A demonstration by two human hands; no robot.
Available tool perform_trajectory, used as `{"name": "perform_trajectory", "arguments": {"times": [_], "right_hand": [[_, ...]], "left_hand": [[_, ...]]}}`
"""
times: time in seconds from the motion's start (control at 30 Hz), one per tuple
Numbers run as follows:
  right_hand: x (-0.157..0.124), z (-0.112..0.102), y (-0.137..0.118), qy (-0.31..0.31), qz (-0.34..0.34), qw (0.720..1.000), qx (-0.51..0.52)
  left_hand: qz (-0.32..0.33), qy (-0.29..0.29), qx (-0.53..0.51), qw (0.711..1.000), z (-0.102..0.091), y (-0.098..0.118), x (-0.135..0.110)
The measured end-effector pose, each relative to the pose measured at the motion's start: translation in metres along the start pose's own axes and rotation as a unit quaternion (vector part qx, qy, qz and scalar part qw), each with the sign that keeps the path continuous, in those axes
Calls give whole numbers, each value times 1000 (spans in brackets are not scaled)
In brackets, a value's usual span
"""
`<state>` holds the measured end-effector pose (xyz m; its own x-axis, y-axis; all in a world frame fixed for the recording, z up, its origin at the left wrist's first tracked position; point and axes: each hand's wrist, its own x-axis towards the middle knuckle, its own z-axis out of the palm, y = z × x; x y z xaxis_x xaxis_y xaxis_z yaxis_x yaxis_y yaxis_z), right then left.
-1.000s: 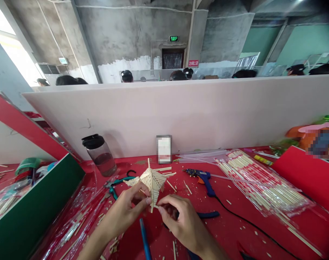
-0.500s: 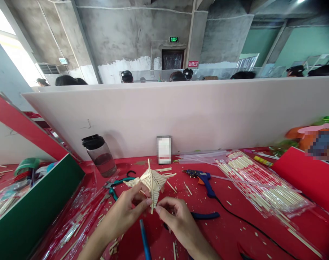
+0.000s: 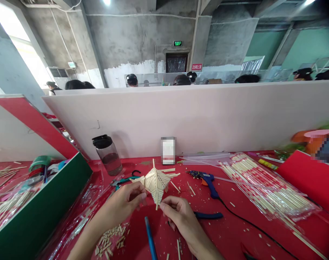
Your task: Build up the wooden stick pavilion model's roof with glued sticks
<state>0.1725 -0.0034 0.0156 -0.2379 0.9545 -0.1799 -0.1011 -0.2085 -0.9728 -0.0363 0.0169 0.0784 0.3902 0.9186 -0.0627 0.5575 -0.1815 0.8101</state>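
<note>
A small roof-shaped model of pale wooden sticks (image 3: 155, 182) is held up over the red table (image 3: 235, 224). My left hand (image 3: 123, 206) grips its left lower edge, thumb on top and fingers curled beneath. My right hand (image 3: 178, 215) pinches the model's bottom tip between thumb and forefinger. Both hands are closed on the model. Loose cut sticks (image 3: 110, 243) lie by my left wrist.
A blue glue gun (image 3: 207, 179) with a black cord lies right of the model. Bags of sticks (image 3: 264, 187) fill the right side. A dark-lidded jar (image 3: 108, 154), green-handled pliers (image 3: 121, 181), a blue tool handle (image 3: 150, 238) and a green-sided box (image 3: 40, 206) are close. Other people's heads show behind the partition.
The camera has shifted slightly, so the scene sits a little more to the right. My right fingers have closed tighter on the model's bottom tip. Both hands keep their hold.
</note>
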Motion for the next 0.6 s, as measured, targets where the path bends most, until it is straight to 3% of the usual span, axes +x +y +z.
{"name": "perform_trajectory", "arguments": {"times": [0.13,0.33,0.6], "right_hand": [[-1,0,1,-3,8,1000,8],[1,-1,5,-10,4,1000,13],[3,-11,3,-21,-9,1000,10]], "left_hand": [[-13,-23,19,999,-2,-3,-2],[-20,-81,-100,991,8,1,3],[-54,-62,-222,971,33,-10,14]]}}
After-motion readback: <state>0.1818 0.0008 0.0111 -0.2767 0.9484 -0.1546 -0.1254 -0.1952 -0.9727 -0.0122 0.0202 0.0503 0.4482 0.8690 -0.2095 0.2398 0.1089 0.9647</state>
